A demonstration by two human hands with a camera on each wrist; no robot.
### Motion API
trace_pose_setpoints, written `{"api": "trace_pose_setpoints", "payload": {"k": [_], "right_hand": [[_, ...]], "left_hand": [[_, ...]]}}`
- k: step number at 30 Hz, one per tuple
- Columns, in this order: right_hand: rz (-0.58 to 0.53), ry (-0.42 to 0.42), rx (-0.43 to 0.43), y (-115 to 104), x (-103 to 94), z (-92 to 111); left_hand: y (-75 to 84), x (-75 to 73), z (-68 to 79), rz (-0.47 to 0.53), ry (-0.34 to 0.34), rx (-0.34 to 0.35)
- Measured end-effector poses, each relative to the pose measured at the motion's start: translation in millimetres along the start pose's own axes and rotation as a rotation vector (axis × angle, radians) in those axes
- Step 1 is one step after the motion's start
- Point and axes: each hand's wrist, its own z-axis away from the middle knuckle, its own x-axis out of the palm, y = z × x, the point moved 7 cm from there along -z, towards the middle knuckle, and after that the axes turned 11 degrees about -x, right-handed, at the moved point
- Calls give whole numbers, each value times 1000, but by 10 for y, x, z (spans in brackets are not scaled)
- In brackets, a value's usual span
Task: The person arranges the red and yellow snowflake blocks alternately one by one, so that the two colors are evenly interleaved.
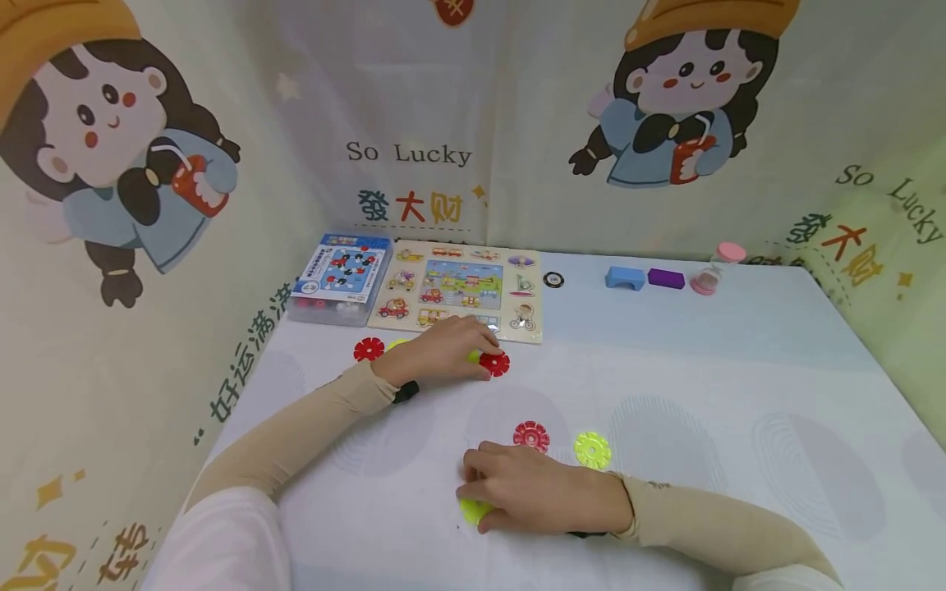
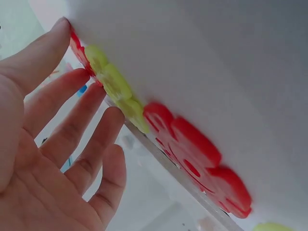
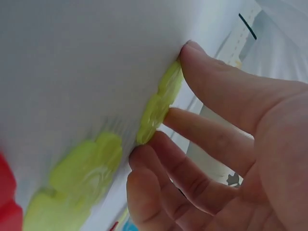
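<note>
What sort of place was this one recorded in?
Probably an indoor tabletop play or recording corner: cartoon-printed fabric hangs behind a white table holding a picture puzzle and pink-capped hourglass.

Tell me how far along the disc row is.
Looks done: most of the row beside the puzzle, its discs alternating red and yellow.

In hand: the left hand pinches the end red disc; the right hand pinches a yellow disc away from the row.

Apparently left: that one, plus the loose red disc and loose yellow disc lying apart.
</note>
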Motion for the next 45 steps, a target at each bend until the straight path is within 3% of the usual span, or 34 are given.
{"api": "trace_pose_setpoints", "payload": {"k": [8,15,19,26,32,35,37,40,45], "right_hand": [[52,-2,31,-7,-14,3],[135,33,4,-82,-58,5],[96,27,-18,-90,-58,12],[-32,-61,-7,-22,-34,35],[-32,-18,-9,32,-57,16],[-60,23,23,193,-117,53],[-93,52,92,404,-191,117],[-120,118,244,837,-329,255],[-74,212,471,1499,-463,492]], "left_hand": [[17,7,-20,-20,-10,-17],[40,-8,-9,-18,-3,-5],[38,-7,1,-9,4,0],[40,-19,5,-10,8,-1],[52,-23,11,-18,-3,-14],[58,-23,11,-20,-5,-18],[61,-21,8,-24,-6,-19],[65,-20,2,-26,-4,-17],[55,-11,-11,-43,-5,-10]]}}
